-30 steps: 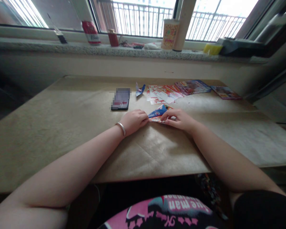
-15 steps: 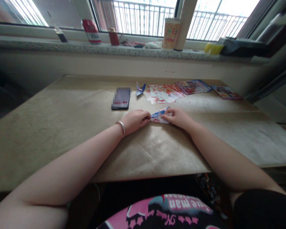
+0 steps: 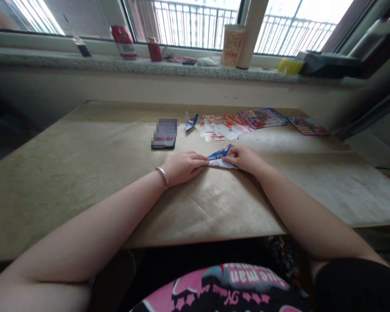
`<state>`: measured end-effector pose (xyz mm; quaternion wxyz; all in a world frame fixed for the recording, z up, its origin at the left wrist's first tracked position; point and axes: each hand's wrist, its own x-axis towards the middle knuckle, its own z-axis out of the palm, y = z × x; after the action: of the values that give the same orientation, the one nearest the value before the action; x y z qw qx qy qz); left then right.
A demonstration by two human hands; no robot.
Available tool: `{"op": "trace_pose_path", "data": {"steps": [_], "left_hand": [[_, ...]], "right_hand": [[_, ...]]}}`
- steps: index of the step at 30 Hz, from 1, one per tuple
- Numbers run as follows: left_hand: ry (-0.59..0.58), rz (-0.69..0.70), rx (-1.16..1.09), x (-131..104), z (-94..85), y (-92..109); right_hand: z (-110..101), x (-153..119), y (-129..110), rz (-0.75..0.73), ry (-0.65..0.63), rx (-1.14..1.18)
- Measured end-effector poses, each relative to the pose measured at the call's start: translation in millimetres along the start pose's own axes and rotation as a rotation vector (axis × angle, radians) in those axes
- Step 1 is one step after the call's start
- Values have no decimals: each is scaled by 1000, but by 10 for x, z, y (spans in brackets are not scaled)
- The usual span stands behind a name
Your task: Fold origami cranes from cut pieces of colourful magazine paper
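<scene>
A folded sheet of printed paper [image 3: 218,161], blue, white and red, lies on the table in front of me. Its shape narrows to a point on the left. My left hand [image 3: 187,167], with a silver bangle on the wrist, has its fingertips together at that narrow end, pressing it. My right hand [image 3: 243,159] pinches the wider right part between thumb and fingers, covering some of it. Just beyond, a small folded paper figure [image 3: 191,121] in blue and white stands beside a phone [image 3: 165,134] lying flat.
Several loose red and white printed sheets [image 3: 225,128] overlap behind my hands. Colourful booklets [image 3: 263,118] lie farther right, with another booklet [image 3: 308,125] beside them. On the windowsill stand a red and white can [image 3: 125,42], a red bottle [image 3: 154,50] and a patterned cup [image 3: 233,45].
The fingers of my left hand have straightened and shifted slightly right onto the paper's narrow tip. My right hand keeps its pinch, and more of the paper's blue side shows.
</scene>
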<state>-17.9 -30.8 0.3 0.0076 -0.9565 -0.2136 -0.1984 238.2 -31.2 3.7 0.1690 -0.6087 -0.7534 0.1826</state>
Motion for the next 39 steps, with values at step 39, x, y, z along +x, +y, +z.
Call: {"op": "trace_pose_path", "data": {"steps": [39], "left_hand": [[-49, -15, 71, 17, 3, 73]], "right_hand": [[105, 39, -113, -128, 87, -264]]}}
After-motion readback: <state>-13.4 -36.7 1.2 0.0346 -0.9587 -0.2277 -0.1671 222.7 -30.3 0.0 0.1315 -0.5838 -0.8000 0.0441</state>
